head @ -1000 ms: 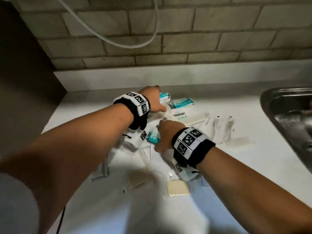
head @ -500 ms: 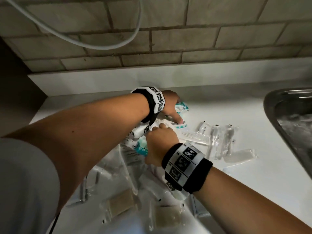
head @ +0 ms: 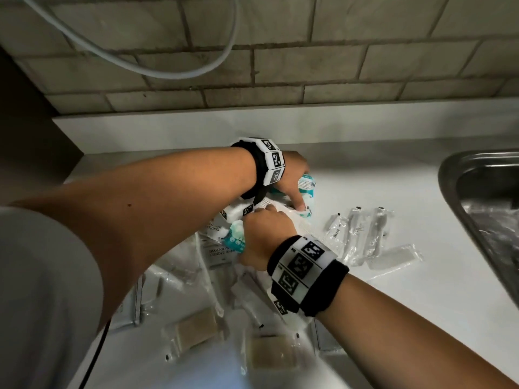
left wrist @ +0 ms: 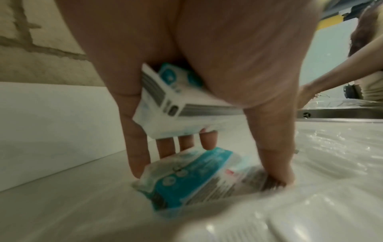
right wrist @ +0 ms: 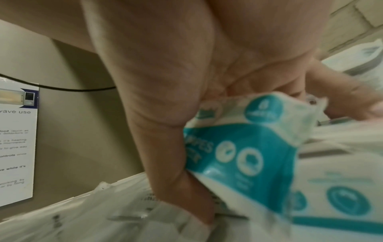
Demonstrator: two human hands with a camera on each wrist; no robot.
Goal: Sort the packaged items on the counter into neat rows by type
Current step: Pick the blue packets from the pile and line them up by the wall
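Teal-and-white wipe packets (head: pixel 307 189) lie bunched at the back of the white counter (head: pixel 393 304). My left hand (head: pixel 297 197) keeps one packet (left wrist: pixel 172 104) tucked against its palm. Its thumb and fingers reach down round the ends of a second packet (left wrist: pixel 199 178) lying on the counter. Just in front of it, my right hand (head: pixel 264 234) grips another teal packet (right wrist: pixel 244 147) between thumb and fingers, over a heap of white sachets. The two hands almost touch. Most fingertips are hidden in the head view.
Shampoo sachets (head: pixel 222 251) lie under my left forearm. Clear-wrapped small items (head: pixel 362 234) are spread to the right. Two wrapped soap bars (head: pixel 196 329) (head: pixel 272 355) sit near the front. A steel sink (head: pixel 477 192) bounds the right, and a tiled wall with a cable (head: pixel 168 71) the back.
My left hand has come down over the teal packets at the back and closed round them. My right hand has slid a little toward it, still on its packet.
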